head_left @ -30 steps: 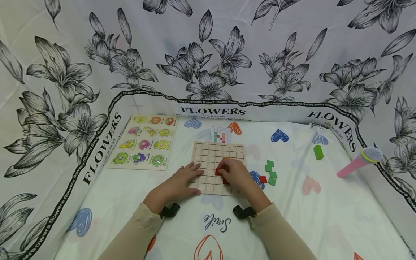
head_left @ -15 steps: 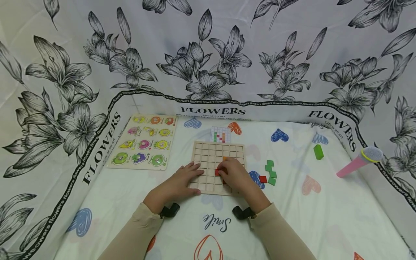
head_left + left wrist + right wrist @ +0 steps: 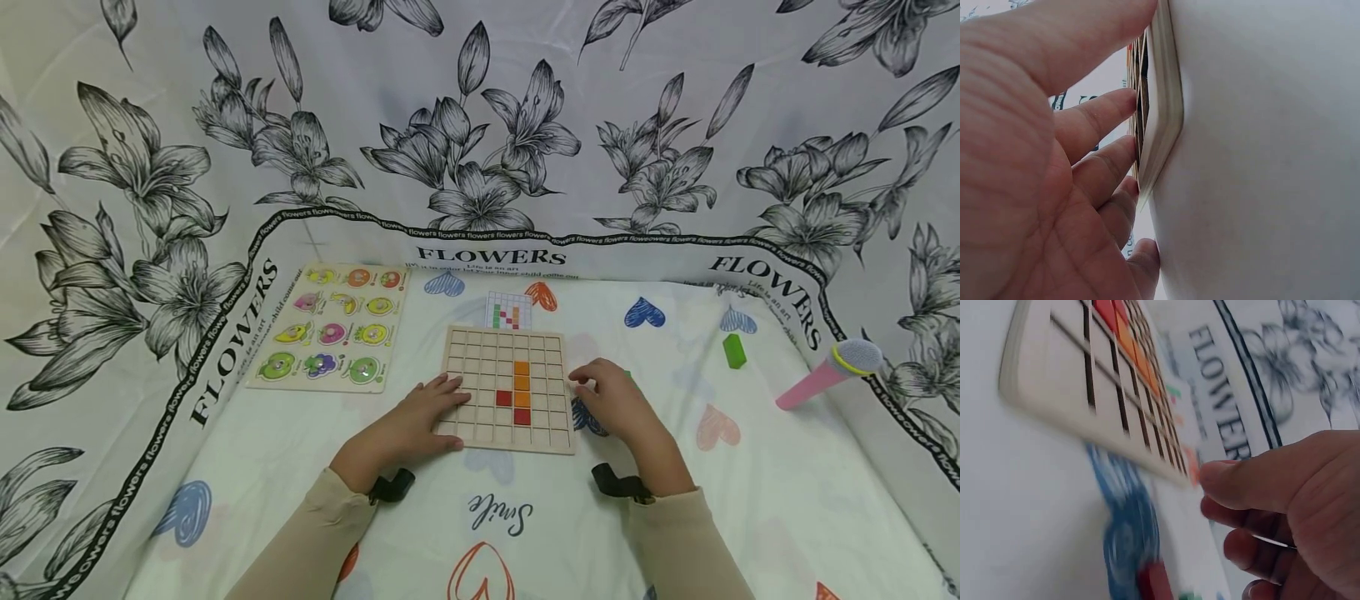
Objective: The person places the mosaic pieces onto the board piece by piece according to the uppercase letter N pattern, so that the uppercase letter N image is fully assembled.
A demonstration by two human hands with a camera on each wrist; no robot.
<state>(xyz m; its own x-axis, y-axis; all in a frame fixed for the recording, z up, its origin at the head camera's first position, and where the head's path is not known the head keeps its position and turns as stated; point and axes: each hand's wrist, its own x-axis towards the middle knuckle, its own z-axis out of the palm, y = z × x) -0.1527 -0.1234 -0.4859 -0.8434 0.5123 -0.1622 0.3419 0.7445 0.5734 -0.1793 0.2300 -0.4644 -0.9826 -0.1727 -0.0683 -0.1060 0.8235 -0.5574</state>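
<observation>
Stability of the square, pale-wood grid board (image 3: 472,339) appears to come from two sources: the white, heart-printed cloth sheet (image 3: 240,467) beneath it and the person's bare left hand (image 3: 416,421). That hand lies along the board's left side, fingers apart and extended over the grid, thumb at the near edge. It clamps nothing; the spread contact presumably limits sliding.

The board lies flat, centrally in front of the person, within reach of both hands. Three square orange tiles (image 3: 521,382) form a column of adjacent compartments. A square red tile (image 3: 522,416) occupies the compartment directly below them; a second red tile (image 3: 504,398) occupies the compartment to the left of the lowest orange one. The grid's dividers likely prevent drift.

The person's bare right hand (image 3: 618,404) is just beside the board's right edge. Its fingers are loosely bent, and nothing shows between thumb and index finger. Contact with the edge cannot be confirmed.

A loose red tile (image 3: 1155,581) and a partly hidden green tile (image 3: 630,377) lie on the sheet to the right, a location that probably shortens right-hand travel. The white, grid-printed card with coloured squares (image 3: 509,311) lies at the board's far edge, where neither hand covers it, presumably for unobstructed viewing.
</observation>
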